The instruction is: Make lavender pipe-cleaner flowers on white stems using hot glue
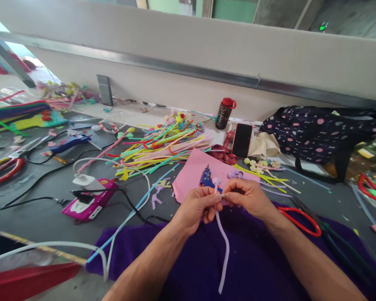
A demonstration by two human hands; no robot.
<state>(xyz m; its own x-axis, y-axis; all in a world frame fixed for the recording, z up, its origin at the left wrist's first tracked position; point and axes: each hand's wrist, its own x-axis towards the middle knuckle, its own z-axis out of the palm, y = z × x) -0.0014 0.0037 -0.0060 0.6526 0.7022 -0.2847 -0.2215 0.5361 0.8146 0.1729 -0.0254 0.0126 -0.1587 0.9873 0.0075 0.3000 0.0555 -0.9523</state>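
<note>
My left hand (196,207) and my right hand (249,196) meet above a purple cloth (244,259), both pinched on a pale lilac pipe cleaner (223,238). Its top is curled into a small loop just above my fingers, and its long tail hangs down over the cloth. A pink paper sheet (194,173) with small blue and lilac pieces on it lies right behind my hands. A heap of coloured pipe cleaners (156,150) is spread farther back.
Red-handled scissors (303,221) lie to the right of my right hand. A pink device (90,202) with black cables sits at the left, a blue glue gun (70,142) beyond it. A phone (242,140), a dark bottle (224,113) and a spotted bag (319,133) stand at the back.
</note>
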